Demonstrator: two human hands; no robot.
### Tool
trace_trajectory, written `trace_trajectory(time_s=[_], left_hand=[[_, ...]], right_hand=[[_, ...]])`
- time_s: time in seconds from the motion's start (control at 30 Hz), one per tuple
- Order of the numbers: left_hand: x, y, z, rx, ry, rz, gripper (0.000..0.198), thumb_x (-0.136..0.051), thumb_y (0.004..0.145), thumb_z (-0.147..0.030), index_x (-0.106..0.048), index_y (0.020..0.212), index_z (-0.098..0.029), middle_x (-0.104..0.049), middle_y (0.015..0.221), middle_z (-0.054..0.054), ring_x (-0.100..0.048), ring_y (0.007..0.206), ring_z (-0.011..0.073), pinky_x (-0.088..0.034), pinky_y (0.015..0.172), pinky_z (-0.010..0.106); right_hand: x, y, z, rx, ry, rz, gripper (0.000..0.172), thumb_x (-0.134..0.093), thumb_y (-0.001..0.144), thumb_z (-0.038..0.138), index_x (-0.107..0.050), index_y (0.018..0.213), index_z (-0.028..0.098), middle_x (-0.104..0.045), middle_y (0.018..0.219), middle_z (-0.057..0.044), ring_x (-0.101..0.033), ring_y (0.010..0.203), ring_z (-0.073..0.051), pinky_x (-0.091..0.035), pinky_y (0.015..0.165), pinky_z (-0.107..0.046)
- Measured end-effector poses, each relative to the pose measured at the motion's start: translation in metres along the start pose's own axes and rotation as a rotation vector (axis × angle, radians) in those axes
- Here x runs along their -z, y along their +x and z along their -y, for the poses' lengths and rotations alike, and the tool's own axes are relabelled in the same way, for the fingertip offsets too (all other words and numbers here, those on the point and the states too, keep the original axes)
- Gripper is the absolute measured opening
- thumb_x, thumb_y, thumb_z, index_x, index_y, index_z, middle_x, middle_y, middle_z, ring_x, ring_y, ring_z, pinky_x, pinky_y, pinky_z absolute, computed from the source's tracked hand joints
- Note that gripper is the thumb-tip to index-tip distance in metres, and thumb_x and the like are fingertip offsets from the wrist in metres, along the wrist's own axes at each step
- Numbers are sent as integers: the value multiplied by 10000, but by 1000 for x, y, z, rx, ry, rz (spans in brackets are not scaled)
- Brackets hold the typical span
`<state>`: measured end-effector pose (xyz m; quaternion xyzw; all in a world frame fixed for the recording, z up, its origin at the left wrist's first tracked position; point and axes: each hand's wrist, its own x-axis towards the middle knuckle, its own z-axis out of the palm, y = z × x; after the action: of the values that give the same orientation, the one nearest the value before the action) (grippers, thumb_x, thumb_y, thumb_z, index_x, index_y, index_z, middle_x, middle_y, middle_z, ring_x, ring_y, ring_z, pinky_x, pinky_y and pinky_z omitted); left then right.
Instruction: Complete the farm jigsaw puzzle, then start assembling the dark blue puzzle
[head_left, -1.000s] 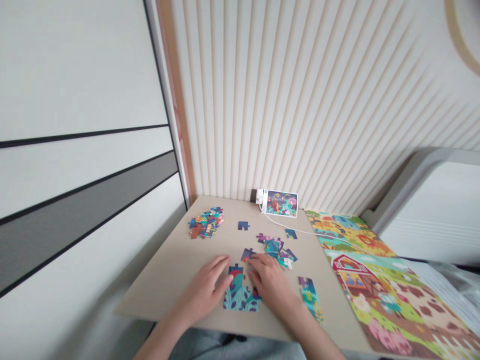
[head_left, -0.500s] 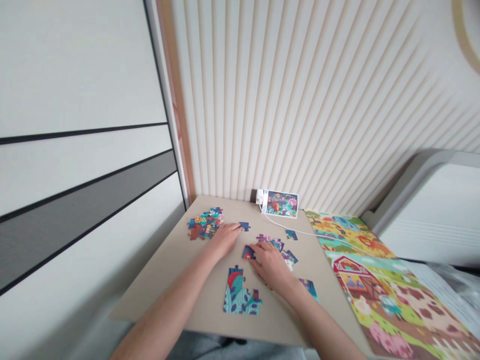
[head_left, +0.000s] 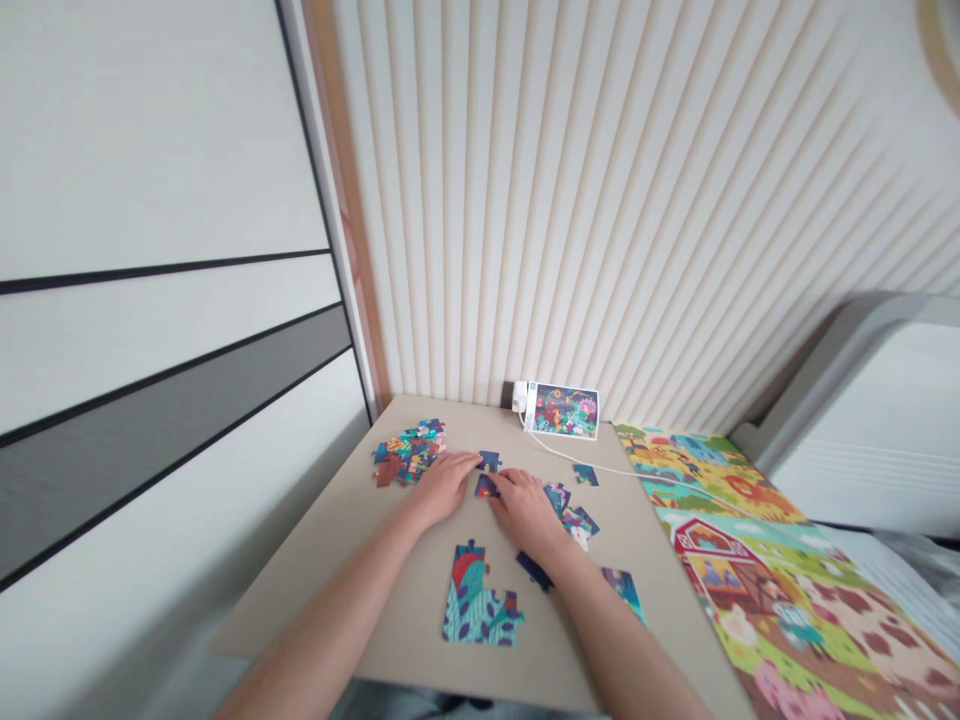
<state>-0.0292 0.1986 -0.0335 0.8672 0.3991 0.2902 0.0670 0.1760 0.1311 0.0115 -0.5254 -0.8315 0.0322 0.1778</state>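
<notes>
Fingertips of my left hand (head_left: 447,484) are closed on the left edge of a dark blue puzzle piece (head_left: 491,459) lying on the table. My right hand (head_left: 527,512) has its fingers on a second puzzle piece (head_left: 485,488), blue with a red patch, just below the first. Whether the two pieces touch is too small to tell. Nearer the front lies a joined section of teal puzzle pieces (head_left: 472,610) with a red shape. Beside my right wrist is a dark puzzle piece (head_left: 533,570), partly covered by the arm.
A heap of loose pieces (head_left: 409,452) lies at the back left. Purple pieces (head_left: 577,520) are right of my hand, with a single piece (head_left: 586,475) farther back. A picture card (head_left: 564,411) leans by a white charger (head_left: 520,396) and cable. Finished animal puzzles (head_left: 817,610) lie right.
My right hand has moved away from me and slightly left, sliding the red-patched piece up close to the dark blue one. My left hand has hardly moved. A dark piece by the right wrist is uncovered.
</notes>
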Motion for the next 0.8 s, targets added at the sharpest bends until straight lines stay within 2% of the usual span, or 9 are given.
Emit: trace_trajectory(time_s=[0.17, 0.37, 0.57, 0.8], left_hand=[[3, -1, -9, 4, -29, 3, 525, -455, 881, -18, -652, 1314, -239, -693, 1297, 60, -622, 1235, 221, -471, 1114, 456], [3, -4, -11, 13, -34, 12, 516, -450, 865, 4, -690, 1260, -225, -693, 1298, 62, -631, 1226, 223, -476, 1111, 448], [4, -2, -11, 19, -40, 15, 540, -449, 853, 27, -676, 1276, -221, -695, 1285, 65, -632, 1214, 218, -480, 1103, 431], [3, -3, -10, 17, -35, 14, 507, -460, 868, 10, -684, 1266, -211, -688, 1283, 84, -634, 1200, 234, -484, 1095, 438]], right_hand=[[-1, -9, 0, -11, -6, 2, 344, -535, 994, 251, -627, 1325, 239, -670, 1266, -91, -584, 1182, -245, -386, 1072, -375], [-3, -7, 0, -23, 30, 11, 345, -532, 993, 239, -631, 1324, 229, -659, 1280, -97, -576, 1191, -237, -387, 1068, -359], [-5, -1, -6, -22, 106, -3, 380, -571, 965, 215, -628, 1341, 206, -637, 1282, -105, -567, 1184, -224, -397, 1055, -327], [-11, 9, -6, -58, 45, 27, 338, -515, 1009, 264, -653, 1316, 237, -622, 1327, -99, -551, 1216, -229, -408, 1027, -351]])
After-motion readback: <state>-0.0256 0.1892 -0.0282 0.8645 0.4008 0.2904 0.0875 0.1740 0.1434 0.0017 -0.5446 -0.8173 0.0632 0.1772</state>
